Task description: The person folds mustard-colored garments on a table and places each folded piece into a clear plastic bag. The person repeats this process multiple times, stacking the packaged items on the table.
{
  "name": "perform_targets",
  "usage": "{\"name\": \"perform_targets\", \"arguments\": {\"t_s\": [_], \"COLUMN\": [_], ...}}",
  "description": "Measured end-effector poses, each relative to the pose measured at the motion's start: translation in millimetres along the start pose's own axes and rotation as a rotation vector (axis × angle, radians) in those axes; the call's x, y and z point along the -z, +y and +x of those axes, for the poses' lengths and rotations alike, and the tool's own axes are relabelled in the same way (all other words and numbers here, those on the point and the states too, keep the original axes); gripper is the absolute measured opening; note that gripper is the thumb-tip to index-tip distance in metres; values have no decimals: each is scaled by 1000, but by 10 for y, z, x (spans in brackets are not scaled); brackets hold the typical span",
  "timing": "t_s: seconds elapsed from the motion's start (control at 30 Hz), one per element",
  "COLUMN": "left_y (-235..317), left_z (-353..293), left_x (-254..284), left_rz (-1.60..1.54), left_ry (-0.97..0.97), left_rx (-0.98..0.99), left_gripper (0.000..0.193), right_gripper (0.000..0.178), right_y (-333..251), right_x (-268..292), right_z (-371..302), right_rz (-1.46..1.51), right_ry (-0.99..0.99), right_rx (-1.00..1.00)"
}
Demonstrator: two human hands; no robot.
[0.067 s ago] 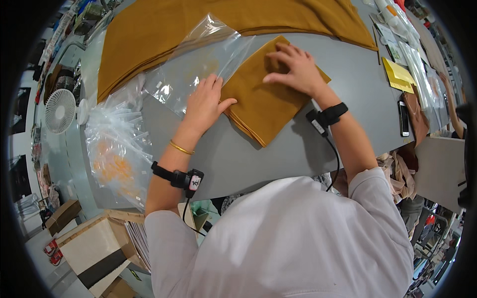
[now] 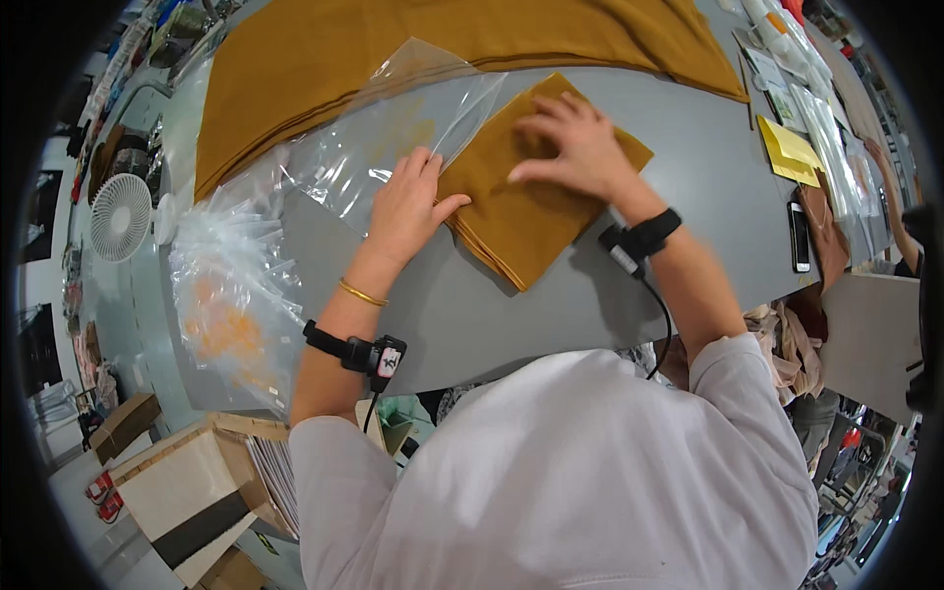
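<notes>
A folded mustard-brown cloth (image 2: 526, 221) lies on the grey table with its layered edge toward me. My left hand (image 2: 408, 202) rests at the cloth's left corner, thumb over the fabric and fingers stretched across the near edge of a clear plastic bag (image 2: 359, 157). That bag lies flat to the left of the cloth, printed with an orange-yellow mark. Above the right half of the cloth is my right hand (image 2: 580, 152), fingers spread and bent; whether its fingertips touch the fabric I cannot tell.
A large mustard fabric stack (image 2: 472, 34) spans the far side of the table (image 2: 442, 334). Clear bags (image 2: 231, 295) pile up at the left, near a white fan (image 2: 121, 217). At the right lie yellow paper (image 2: 789, 150) and a phone (image 2: 798, 236). Another person's arm (image 2: 888, 197) shows far right.
My right hand has shifted slightly left over the cloth, its wrist a little nearer me. The left hand stays almost in place.
</notes>
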State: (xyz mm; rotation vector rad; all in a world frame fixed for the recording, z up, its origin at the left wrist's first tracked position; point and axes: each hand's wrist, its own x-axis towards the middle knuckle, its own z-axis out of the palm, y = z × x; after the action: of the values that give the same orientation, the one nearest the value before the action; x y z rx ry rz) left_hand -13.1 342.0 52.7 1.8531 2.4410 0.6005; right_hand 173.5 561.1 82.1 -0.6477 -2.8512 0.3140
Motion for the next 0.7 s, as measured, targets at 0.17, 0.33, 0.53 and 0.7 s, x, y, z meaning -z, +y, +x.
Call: {"name": "perform_targets", "arguments": {"t_s": [0.17, 0.33, 0.53, 0.7], "left_y": [212, 470, 987, 1017], "left_z": [-153, -492, -531, -397], "left_x": [185, 203, -166, 519], "left_rz": [-125, -402, -375, -314], "left_ry": [-88, -156, -54, -19], "left_rx": [129, 205, 154, 336], "left_gripper": [53, 35, 39, 64], "right_gripper": [56, 31, 41, 46], "right_y": [-683, -31, -322, -367], "right_x": [-268, -42, -7, -424], "right_z": [-404, -642, -983, -941], "right_rz": [100, 220, 452, 200], "right_ry": [56, 209, 316, 214], "right_rx": [321, 233, 346, 306]}}
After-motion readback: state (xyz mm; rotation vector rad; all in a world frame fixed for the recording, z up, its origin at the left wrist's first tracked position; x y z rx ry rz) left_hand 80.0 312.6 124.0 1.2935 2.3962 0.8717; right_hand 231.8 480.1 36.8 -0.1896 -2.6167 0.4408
